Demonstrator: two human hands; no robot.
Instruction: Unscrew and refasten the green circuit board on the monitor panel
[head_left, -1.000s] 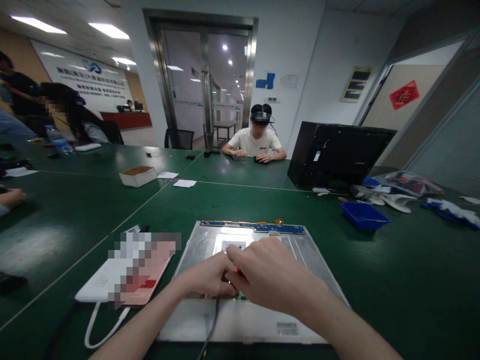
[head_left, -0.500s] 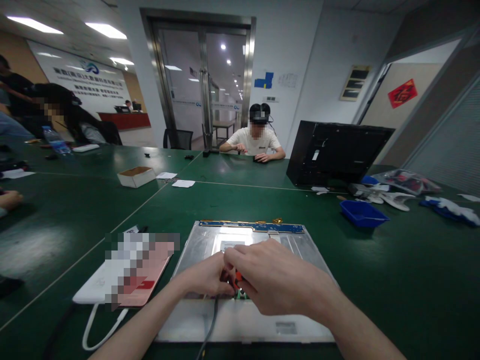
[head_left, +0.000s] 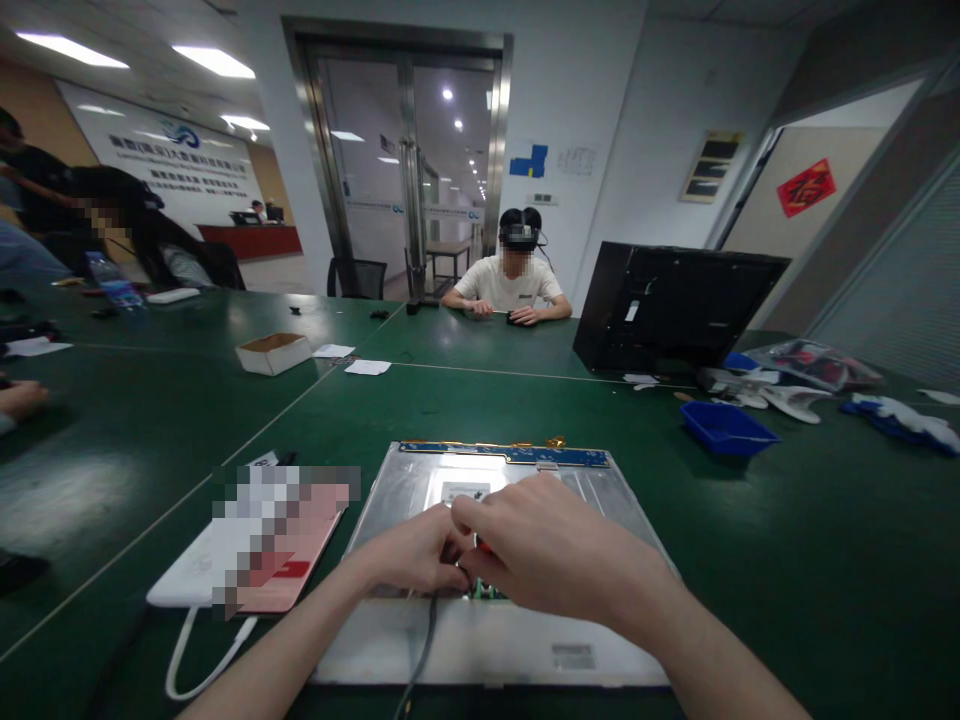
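Observation:
A silvery flat panel lies on the green table in front of me, with a blue circuit strip along its far edge. Both hands are over its middle, above a small green board. My left hand is closed, fingertips pinched near that board; what they hold is hidden. Curled round a small orange-red object, mostly covered by the fingers, is my right hand. A grey cable runs from beside the left fingers toward the near edge.
Left of the panel lie a white device with a white cable and a pink one. A blue tray and a black monitor stand at right, an open box farther left. A person sits opposite.
My right hand has shifted slightly, and less of the orange-red object shows. My left hand is almost unmoved. The person opposite has moved one hand a little.

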